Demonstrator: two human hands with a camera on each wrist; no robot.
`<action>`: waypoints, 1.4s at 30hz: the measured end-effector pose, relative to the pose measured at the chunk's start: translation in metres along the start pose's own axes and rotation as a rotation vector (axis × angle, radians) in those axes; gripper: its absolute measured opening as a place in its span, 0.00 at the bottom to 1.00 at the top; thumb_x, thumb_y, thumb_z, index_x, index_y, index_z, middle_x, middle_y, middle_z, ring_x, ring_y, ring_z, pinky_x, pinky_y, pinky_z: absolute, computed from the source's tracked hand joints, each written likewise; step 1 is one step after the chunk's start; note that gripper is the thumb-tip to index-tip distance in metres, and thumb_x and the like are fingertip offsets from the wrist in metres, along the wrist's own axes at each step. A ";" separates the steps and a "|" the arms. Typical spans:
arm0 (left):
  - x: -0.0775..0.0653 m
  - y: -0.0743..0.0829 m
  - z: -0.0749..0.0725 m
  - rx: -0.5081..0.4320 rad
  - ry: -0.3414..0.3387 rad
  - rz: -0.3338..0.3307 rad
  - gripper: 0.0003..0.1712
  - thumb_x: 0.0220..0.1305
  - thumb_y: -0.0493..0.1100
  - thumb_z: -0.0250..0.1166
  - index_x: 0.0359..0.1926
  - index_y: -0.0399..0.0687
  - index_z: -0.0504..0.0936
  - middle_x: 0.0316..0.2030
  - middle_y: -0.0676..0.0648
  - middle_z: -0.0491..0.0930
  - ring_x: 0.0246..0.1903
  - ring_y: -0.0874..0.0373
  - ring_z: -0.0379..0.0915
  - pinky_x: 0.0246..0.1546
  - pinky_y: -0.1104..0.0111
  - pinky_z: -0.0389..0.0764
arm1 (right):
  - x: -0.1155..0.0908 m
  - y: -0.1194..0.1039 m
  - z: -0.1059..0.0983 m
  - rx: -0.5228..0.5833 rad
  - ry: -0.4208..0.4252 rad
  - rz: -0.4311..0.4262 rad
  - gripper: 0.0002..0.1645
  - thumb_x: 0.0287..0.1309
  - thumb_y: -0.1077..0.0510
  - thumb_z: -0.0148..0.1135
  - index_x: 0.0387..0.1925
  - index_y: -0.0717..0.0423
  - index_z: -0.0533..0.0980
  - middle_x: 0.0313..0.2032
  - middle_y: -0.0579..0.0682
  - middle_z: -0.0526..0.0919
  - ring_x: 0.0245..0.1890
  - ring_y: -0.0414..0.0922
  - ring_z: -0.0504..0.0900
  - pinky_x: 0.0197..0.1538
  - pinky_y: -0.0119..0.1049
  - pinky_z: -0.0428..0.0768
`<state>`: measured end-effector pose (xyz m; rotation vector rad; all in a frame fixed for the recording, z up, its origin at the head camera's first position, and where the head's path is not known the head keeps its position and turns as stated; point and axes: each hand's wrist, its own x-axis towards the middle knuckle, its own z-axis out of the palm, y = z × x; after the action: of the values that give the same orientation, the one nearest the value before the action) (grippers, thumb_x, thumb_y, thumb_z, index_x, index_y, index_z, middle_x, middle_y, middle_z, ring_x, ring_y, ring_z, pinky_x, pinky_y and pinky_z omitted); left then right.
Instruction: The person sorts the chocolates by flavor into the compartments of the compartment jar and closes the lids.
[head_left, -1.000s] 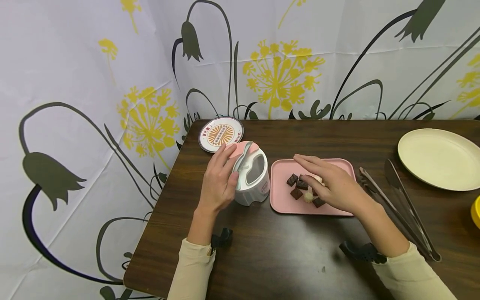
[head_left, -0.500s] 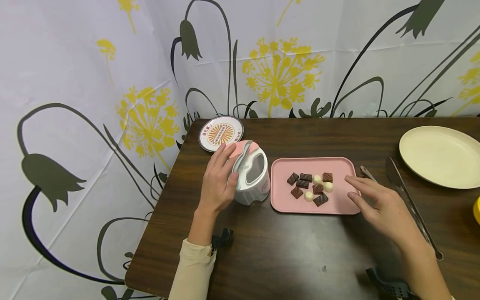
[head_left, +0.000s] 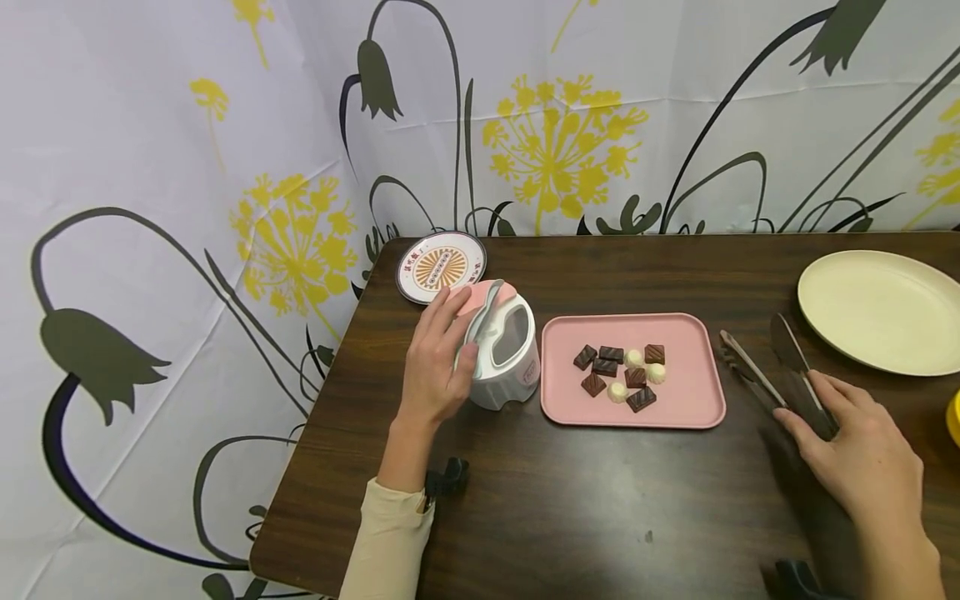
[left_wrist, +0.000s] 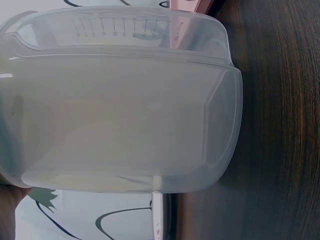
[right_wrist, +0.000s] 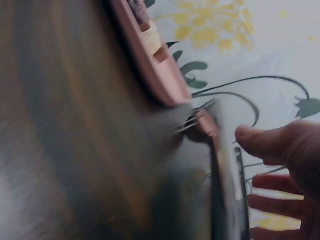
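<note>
My left hand (head_left: 435,367) rests against a lidded, translucent storage container (head_left: 504,387), with straight fingers along the lid near its grey handle and pink part. Measuring marks show on the container (left_wrist: 125,115) in the left wrist view. The right hand (head_left: 862,442) reaches over long metal tongs (head_left: 753,367), thumb and fingers spread apart on either side of them. One end of the tongs is forked, the other flat. In the right wrist view the tongs (right_wrist: 225,170) are blurred, and a gap shows between them and the thumb. Left of the tongs lies a pink tray (head_left: 690,408) with several chocolates (head_left: 605,367).
A small round plate (head_left: 408,292) with an orange sunburst print lies behind the container. At the right back is a cream oval plate (head_left: 885,312), and a yellow thing (head_left: 954,423) shows at the right edge. A flower-printed cloth (head_left: 570,50) hangs behind the dark wooden table (head_left: 585,517).
My right hand has moved right, from over the chocolates past the tray's right end to the tongs. The chocolates are now uncovered. The left hand has stayed on the container.
</note>
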<state>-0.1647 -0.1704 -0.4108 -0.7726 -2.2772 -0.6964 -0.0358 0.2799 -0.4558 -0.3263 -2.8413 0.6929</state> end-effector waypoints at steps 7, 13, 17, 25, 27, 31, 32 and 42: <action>0.000 0.000 0.000 0.005 -0.004 -0.014 0.38 0.72 0.62 0.36 0.54 0.41 0.82 0.63 0.42 0.73 0.68 0.44 0.59 0.68 0.54 0.57 | -0.004 0.015 0.009 -0.027 -0.160 0.101 0.55 0.60 0.32 0.58 0.75 0.58 0.50 0.62 0.74 0.63 0.54 0.76 0.66 0.40 0.73 0.66; 0.000 0.000 0.000 0.006 -0.006 -0.012 0.38 0.72 0.62 0.36 0.54 0.41 0.82 0.63 0.42 0.73 0.66 0.40 0.61 0.69 0.55 0.57 | -0.002 0.016 0.015 -0.038 -0.155 0.125 0.58 0.60 0.31 0.58 0.75 0.61 0.48 0.57 0.76 0.64 0.50 0.76 0.67 0.37 0.68 0.69; 0.000 0.000 0.001 0.007 -0.007 -0.014 0.38 0.71 0.62 0.36 0.54 0.41 0.82 0.63 0.42 0.73 0.68 0.42 0.60 0.69 0.55 0.57 | -0.001 0.016 0.017 -0.044 -0.148 0.139 0.59 0.58 0.31 0.59 0.75 0.63 0.48 0.55 0.75 0.65 0.48 0.75 0.68 0.36 0.67 0.69; -0.001 0.000 0.001 0.010 0.004 -0.009 0.37 0.71 0.62 0.37 0.54 0.41 0.82 0.63 0.42 0.73 0.69 0.46 0.58 0.68 0.54 0.58 | -0.002 0.018 0.018 -0.015 -0.111 0.132 0.52 0.61 0.34 0.58 0.73 0.63 0.55 0.54 0.73 0.67 0.47 0.75 0.69 0.34 0.66 0.68; -0.001 0.000 0.001 0.006 0.007 -0.011 0.37 0.71 0.62 0.37 0.54 0.41 0.82 0.63 0.42 0.73 0.69 0.46 0.58 0.68 0.55 0.58 | -0.002 0.018 0.018 -0.005 -0.100 0.137 0.50 0.62 0.34 0.57 0.72 0.62 0.56 0.55 0.72 0.67 0.47 0.76 0.70 0.34 0.67 0.68; 0.000 -0.001 0.001 0.007 0.001 -0.015 0.37 0.71 0.62 0.36 0.54 0.41 0.82 0.64 0.43 0.72 0.69 0.45 0.58 0.68 0.55 0.58 | -0.003 0.017 0.015 0.002 -0.085 0.149 0.47 0.62 0.35 0.57 0.72 0.59 0.58 0.56 0.70 0.68 0.46 0.77 0.70 0.33 0.68 0.67; 0.000 -0.001 0.001 0.009 -0.002 -0.018 0.37 0.71 0.62 0.36 0.55 0.42 0.82 0.64 0.43 0.72 0.69 0.46 0.58 0.68 0.54 0.58 | -0.003 0.016 0.015 0.004 -0.077 0.145 0.47 0.62 0.35 0.57 0.72 0.58 0.59 0.56 0.70 0.68 0.45 0.76 0.70 0.33 0.68 0.67; -0.001 -0.001 0.001 0.011 -0.016 -0.033 0.38 0.71 0.62 0.35 0.55 0.42 0.81 0.64 0.44 0.72 0.68 0.44 0.59 0.68 0.54 0.58 | -0.001 -0.002 0.007 0.044 0.024 -0.068 0.41 0.56 0.42 0.68 0.66 0.55 0.69 0.43 0.58 0.77 0.35 0.63 0.79 0.26 0.59 0.69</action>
<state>-0.1649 -0.1713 -0.4124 -0.7401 -2.3112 -0.6945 -0.0367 0.2746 -0.4610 -0.2277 -2.7956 0.7321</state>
